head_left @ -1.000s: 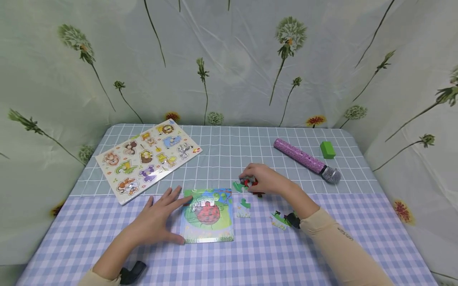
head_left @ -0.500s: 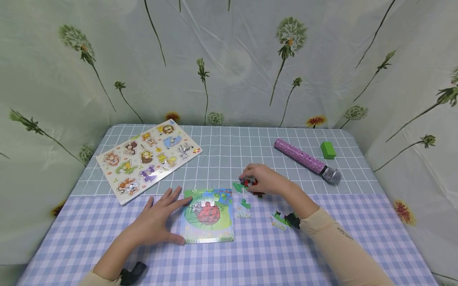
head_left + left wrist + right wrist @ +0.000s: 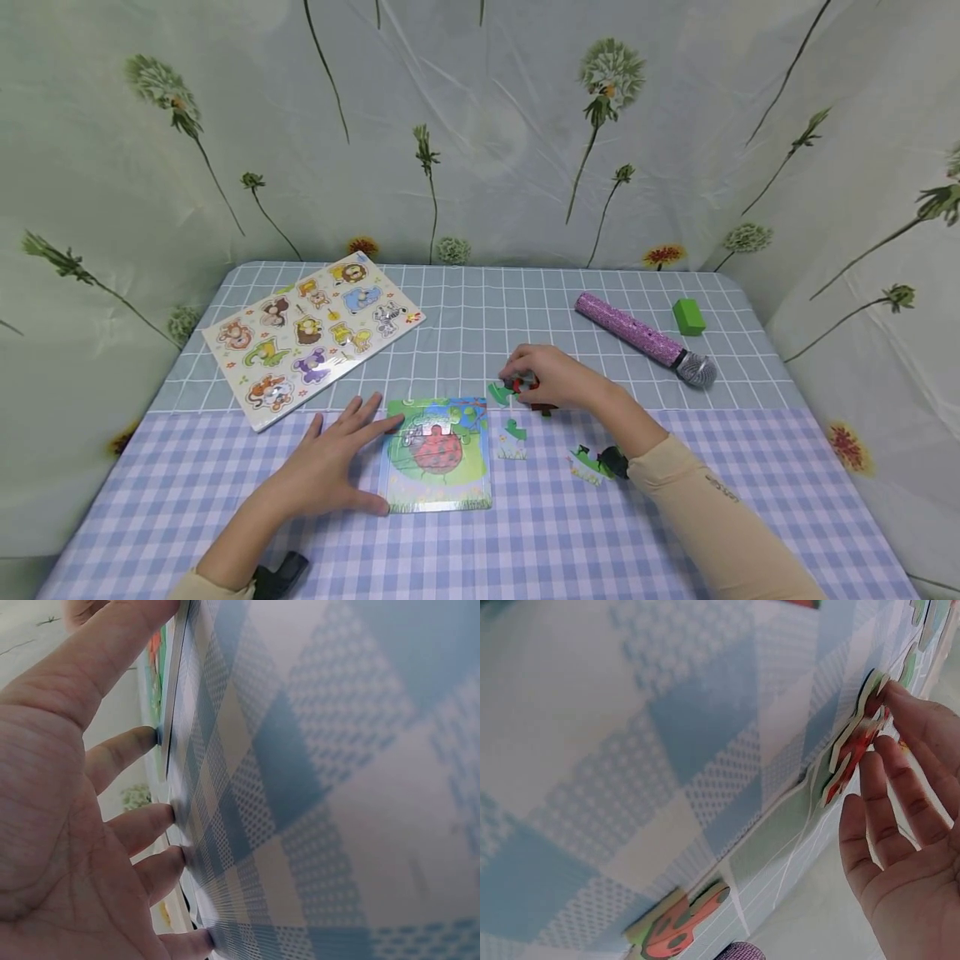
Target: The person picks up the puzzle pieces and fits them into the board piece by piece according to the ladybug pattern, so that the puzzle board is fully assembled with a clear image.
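A square jigsaw puzzle with a ladybug picture lies on the checked cloth. My left hand is spread at its left side, with thumb and index fingertip on its edge. In the left wrist view the left fingers are straight and apart. Just right of the puzzle, my right hand is low among loose puzzle pieces. Its thumb and fingers pinch a red and dark puzzle piece, partly hidden by the hand. A green piece lies at the fingertips, and a pale green-topped piece lies nearer me.
Another loose piece lies by the right wrist. In the right wrist view a red spotted piece lies apart. An animal puzzle board is at back left. A pink glittery microphone and a green block are at back right.
The right fingers have shifted very slightly over the red and dark piece. The left hand stays on the puzzle's edge, and the other things keep their places.
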Demonstrator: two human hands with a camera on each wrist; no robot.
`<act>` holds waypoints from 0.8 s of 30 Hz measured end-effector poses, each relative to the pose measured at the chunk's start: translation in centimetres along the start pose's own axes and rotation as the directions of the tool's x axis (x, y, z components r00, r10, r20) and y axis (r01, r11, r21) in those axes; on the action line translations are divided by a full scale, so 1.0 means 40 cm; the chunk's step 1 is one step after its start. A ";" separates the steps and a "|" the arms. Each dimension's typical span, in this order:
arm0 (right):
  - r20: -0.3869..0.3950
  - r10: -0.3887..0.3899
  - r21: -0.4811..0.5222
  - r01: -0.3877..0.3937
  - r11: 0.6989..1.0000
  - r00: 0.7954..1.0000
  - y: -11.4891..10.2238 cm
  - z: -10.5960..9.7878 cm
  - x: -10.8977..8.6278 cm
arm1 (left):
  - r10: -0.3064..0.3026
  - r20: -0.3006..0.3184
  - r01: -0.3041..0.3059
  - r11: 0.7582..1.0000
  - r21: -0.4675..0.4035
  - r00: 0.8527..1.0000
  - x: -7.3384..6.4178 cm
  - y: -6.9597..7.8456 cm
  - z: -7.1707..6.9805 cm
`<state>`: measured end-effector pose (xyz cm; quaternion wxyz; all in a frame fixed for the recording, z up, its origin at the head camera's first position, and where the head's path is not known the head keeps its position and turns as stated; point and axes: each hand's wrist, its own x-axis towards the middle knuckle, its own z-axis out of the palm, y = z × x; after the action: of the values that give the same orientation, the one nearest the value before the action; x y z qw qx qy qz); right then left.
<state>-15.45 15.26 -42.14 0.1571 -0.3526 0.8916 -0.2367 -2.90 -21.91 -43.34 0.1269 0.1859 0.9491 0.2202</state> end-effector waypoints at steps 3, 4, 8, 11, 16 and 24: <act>0.008 -0.011 0.010 0.011 1.000 1.000 0.003 -0.001 0.003 | 0.005 -0.006 -0.005 1.000 -0.001 1.000 0.000 -0.001 0.002; 0.011 -0.016 0.011 0.016 1.000 1.000 0.004 -0.002 0.004 | 0.006 -0.009 -0.006 1.000 -0.001 1.000 0.000 -0.002 0.003; 0.025 -0.025 0.017 0.025 1.000 0.999 0.011 -0.005 0.009 | 0.010 -0.019 -0.010 1.000 0.001 1.000 0.000 -0.003 0.005; 0.030 -0.028 0.025 0.027 0.999 0.999 0.017 -0.007 0.012 | 0.017 -0.028 -0.017 1.000 0.001 0.999 0.000 -0.005 0.006; 0.023 -0.040 0.013 0.040 0.999 0.999 0.024 -0.011 0.015 | 0.024 -0.035 -0.024 1.000 0.006 0.999 0.004 -0.005 0.006; 0.033 -0.045 -0.001 0.045 0.999 0.998 0.028 -0.005 0.018 | 0.011 -0.022 -0.011 1.000 -0.006 1.000 0.002 -0.007 0.009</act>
<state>-16.66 15.55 -42.65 0.1660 -0.3767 0.8809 -0.2335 -2.94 -21.97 -43.79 0.1159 0.1884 0.9487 0.2260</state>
